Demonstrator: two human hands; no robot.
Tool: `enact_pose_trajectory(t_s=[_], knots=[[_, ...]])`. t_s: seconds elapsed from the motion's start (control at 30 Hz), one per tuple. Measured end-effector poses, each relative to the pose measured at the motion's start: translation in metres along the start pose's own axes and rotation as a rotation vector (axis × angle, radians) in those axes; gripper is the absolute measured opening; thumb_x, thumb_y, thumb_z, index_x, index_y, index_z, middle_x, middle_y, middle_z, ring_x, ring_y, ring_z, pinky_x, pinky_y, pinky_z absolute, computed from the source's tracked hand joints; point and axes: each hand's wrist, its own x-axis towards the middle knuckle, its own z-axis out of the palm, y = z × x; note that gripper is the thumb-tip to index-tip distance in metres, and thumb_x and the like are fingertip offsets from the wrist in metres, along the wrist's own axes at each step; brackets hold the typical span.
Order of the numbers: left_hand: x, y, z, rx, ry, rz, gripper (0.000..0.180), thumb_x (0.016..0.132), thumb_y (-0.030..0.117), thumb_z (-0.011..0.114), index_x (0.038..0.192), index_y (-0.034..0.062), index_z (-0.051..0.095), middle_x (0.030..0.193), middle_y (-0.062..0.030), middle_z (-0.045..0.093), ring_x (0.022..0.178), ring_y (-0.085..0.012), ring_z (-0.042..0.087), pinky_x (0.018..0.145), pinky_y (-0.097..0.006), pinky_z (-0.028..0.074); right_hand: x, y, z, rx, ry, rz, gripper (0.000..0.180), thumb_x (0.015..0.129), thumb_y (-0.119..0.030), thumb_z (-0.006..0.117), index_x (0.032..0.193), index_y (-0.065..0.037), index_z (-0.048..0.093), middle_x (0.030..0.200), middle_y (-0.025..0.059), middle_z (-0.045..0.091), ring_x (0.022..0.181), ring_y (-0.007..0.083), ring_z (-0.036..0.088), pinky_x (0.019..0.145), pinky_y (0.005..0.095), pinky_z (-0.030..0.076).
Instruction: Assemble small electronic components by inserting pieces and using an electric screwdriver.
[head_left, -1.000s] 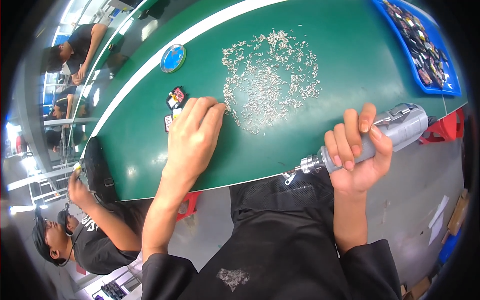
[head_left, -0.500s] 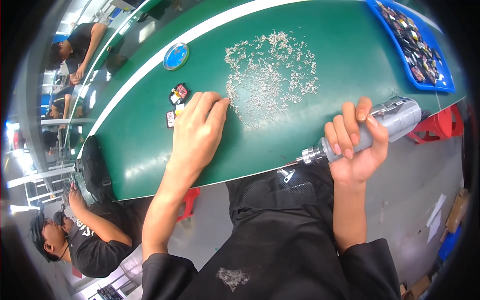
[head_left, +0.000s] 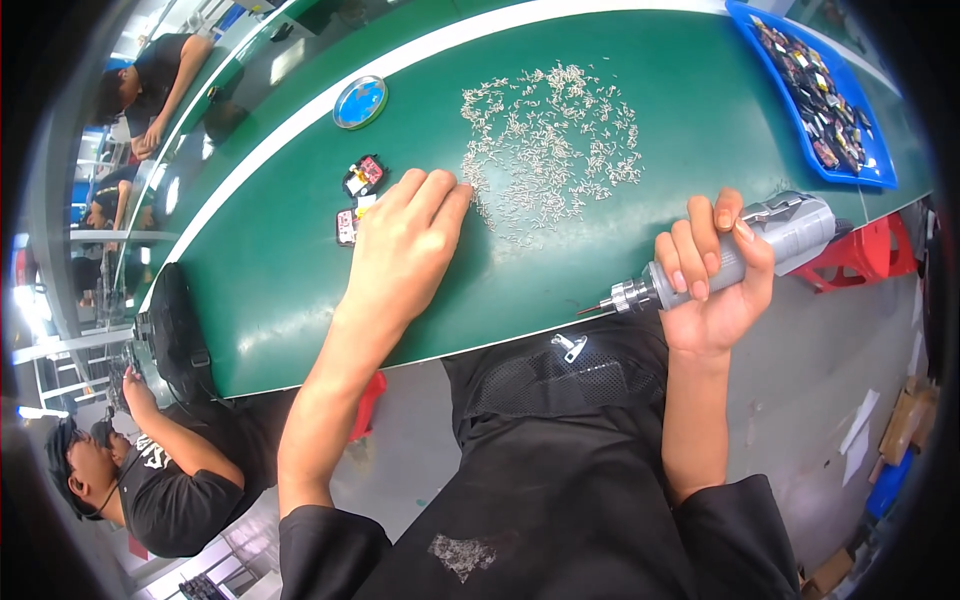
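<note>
My right hand is wrapped round a grey electric screwdriver. Its thin bit points left, over the table's near edge. At the left border of a spread of small silver screws, my left hand has its fingers bent down and drawn together. The fingertips are hidden from above, so whatever they pinch cannot be made out. Just left of that hand, on the green table, lie a small black device part with red and white pieces and a similar black-edged part, partly behind the hand.
A round dish with a blue inside stands at the back left. The blue tray at the far right holds many small black parts. A black bag sits at the left table end, near a seated person. A red stool stands right.
My left hand has shifted slightly right and up along the screws' edge. The screwdriver's tip has lifted a little, and the whole view has shifted slightly.
</note>
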Motion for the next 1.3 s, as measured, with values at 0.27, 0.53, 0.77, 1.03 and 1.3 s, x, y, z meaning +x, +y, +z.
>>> enact_pose_trajectory(t_s=[0.27, 0.53, 0.77, 1.03, 1.3], knots=[[-0.011, 0.001, -0.013, -0.207, 0.081, -0.236, 0.012, 0.076, -0.002, 0.055, 0.085, 0.0001, 0.046, 0.078, -0.0141, 0.049, 0.071, -0.0331, 0.053, 0.062, -0.042, 0.043, -0.003, -0.001, 0.000, -0.031, 0.052, 0.003, 0.013, 0.090, -0.018, 0.044, 0.088, -0.005, 0.048, 0.061, 0.0014, 0.039, 0.043, 0.0097, 0.037, 0.049, 0.0275, 0.038], [-0.070, 0.051, -0.026, -0.734, 0.167, -0.424, 0.005, 0.081, -0.007, 0.049, 0.084, -0.0034, 0.048, 0.077, -0.0145, 0.052, 0.063, -0.0263, 0.050, 0.060, -0.034, 0.042, -0.007, 0.007, 0.006, -0.105, 0.030, 0.013, 0.012, 0.090, -0.017, 0.045, 0.089, -0.005, 0.048, 0.061, 0.0016, 0.040, 0.043, 0.0102, 0.037, 0.049, 0.0277, 0.038], [-0.073, 0.089, -0.026, -1.571, 0.313, -0.687, 0.014, 0.095, 0.005, 0.049, 0.087, -0.0051, 0.054, 0.081, -0.0116, 0.057, 0.067, -0.0122, 0.052, 0.060, -0.023, 0.043, -0.010, 0.028, 0.064, 0.086, -0.118, 0.038, 0.010, 0.088, -0.013, 0.051, 0.088, -0.004, 0.045, 0.064, 0.0009, 0.038, 0.045, 0.0099, 0.040, 0.051, 0.0258, 0.039], [-0.075, 0.096, -0.021, -1.761, 0.341, -0.674, 0.020, 0.096, 0.013, 0.048, 0.087, -0.0044, 0.051, 0.080, -0.0140, 0.051, 0.063, -0.0173, 0.051, 0.053, -0.027, 0.046, -0.015, 0.036, 0.071, 0.074, -0.071, 0.029, 0.011, 0.086, -0.013, 0.053, 0.088, -0.005, 0.046, 0.064, 0.0003, 0.040, 0.046, 0.0099, 0.041, 0.051, 0.0259, 0.039], [-0.069, 0.094, -0.024, -1.773, 0.329, -0.662, 0.021, 0.096, 0.014, 0.049, 0.086, -0.0043, 0.051, 0.079, -0.0141, 0.051, 0.062, -0.0170, 0.052, 0.053, -0.027, 0.045, -0.014, 0.036, 0.071, 0.125, -0.016, -0.007, 0.012, 0.084, -0.012, 0.055, 0.087, -0.005, 0.046, 0.063, -0.0003, 0.041, 0.045, 0.0093, 0.042, 0.050, 0.0258, 0.039]])
